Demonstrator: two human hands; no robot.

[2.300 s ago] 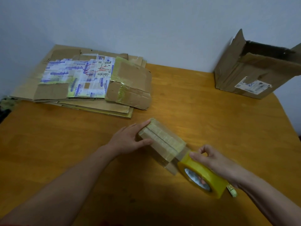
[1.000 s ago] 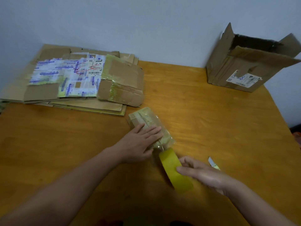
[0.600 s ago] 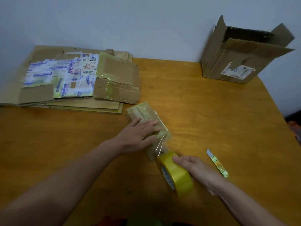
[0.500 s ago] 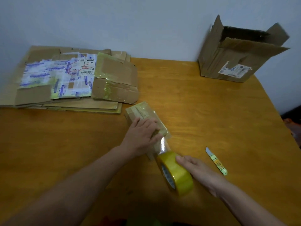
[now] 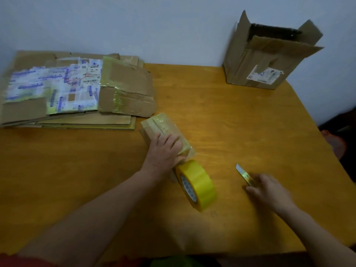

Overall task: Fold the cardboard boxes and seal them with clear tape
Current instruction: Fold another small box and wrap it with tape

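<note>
One wooden table (image 5: 250, 122), pale wall (image 5: 134, 26), flattened cardboard stack (image 5: 125, 87), open box (image 5: 250, 62)

My left hand (image 5: 165, 153): palm down, fingers straight, pointing to one o'clock.
My right hand (image 5: 269, 187): blurred, stretched toward eleven o'clock.

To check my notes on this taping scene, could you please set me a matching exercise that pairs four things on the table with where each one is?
Things:
1. small taped box
2. yellow tape roll
3. knife
4. large open box

Places:
A. at the far right corner of the table
B. under the left hand
C. standing on edge at the near end of the small taped box
D. at the fingers of the right hand, blade pointing away

Pairs: 1-B; 2-C; 3-D; 4-A.
</note>
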